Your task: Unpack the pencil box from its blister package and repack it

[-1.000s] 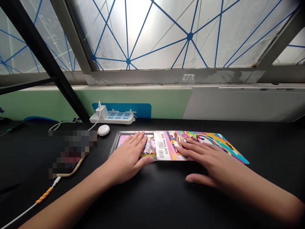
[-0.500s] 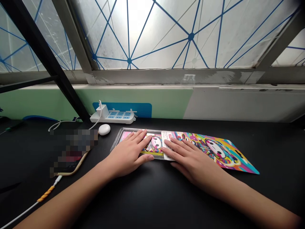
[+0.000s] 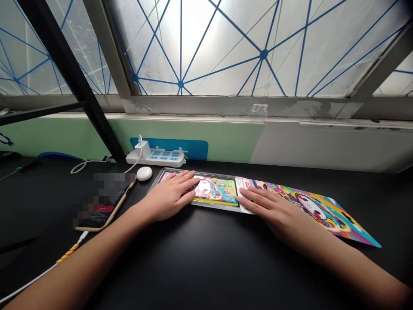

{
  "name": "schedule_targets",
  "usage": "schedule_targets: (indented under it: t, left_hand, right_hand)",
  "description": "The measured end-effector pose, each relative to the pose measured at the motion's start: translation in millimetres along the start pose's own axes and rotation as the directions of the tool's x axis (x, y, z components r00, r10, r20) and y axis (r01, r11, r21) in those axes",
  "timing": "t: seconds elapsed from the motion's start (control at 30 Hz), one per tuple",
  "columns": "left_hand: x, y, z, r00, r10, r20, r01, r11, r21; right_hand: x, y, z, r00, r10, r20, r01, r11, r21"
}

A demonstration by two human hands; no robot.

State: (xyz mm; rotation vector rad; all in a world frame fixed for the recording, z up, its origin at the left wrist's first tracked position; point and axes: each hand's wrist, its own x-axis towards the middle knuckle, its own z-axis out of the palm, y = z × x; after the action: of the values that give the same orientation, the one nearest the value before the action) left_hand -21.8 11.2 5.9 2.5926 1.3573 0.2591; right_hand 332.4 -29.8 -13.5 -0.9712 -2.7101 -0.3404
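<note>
A clear plastic blister tray (image 3: 158, 177) lies on the black table, holding a colourful cartoon-printed item (image 3: 216, 189) whose kind I cannot tell. My left hand (image 3: 171, 193) rests flat over the tray's left part, fingers stretched, covering some of the print. A bright printed card (image 3: 319, 209) with a white left edge reaches from the tray's right end out across the table. On its left part lies my right hand (image 3: 277, 211), palm down with the fingers extended. That hand and forearm hide the card's lower middle.
To the left lies a phone (image 3: 112, 211) with a charging cable (image 3: 72, 252) plugged in. Beside it sits a white rounded case (image 3: 144, 173). A power strip (image 3: 166, 158) stands against the wall. A black slanted post (image 3: 93, 116) rises at the left, and a window (image 3: 226, 47) fills the back.
My right hand and the card have moved right, uncovering more of the printed item in the tray. My left hand has shifted slightly left. The camera view has shifted a little.
</note>
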Motion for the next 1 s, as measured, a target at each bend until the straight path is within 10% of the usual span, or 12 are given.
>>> schedule_targets:
  t: [0.27,0.43,0.63,0.83,1.0]
  left_hand:
    - [-3,-10,-4.6,0.996,-0.089,-0.016,0.089,0.996,-0.001]
    - [4,-11,8.2,0.989,-0.066,-0.136,0.07,0.997,0.027]
    - [1,9,13.1,0.971,-0.022,-0.24,0.005,0.997,-0.073]
    - [-9,39,3.9,0.881,-0.059,-0.47,-0.028,0.984,-0.176]
    - [-7,18,3.1,0.949,-0.073,-0.307,0.063,0.997,-0.04]
  right_hand:
    - [-2,0,-33,0.981,0.013,-0.191,-0.025,0.998,-0.059]
    - [8,-68,-48,0.958,-0.09,-0.272,0.065,0.993,-0.1]
    - [41,-158,2,0.93,-0.14,-0.341,0.111,0.988,-0.105]
    - [86,-161,13,0.999,-0.01,0.036,-0.001,0.96,0.281]
    - [95,-149,6,0.978,0.01,0.206,-0.116,0.852,0.511]
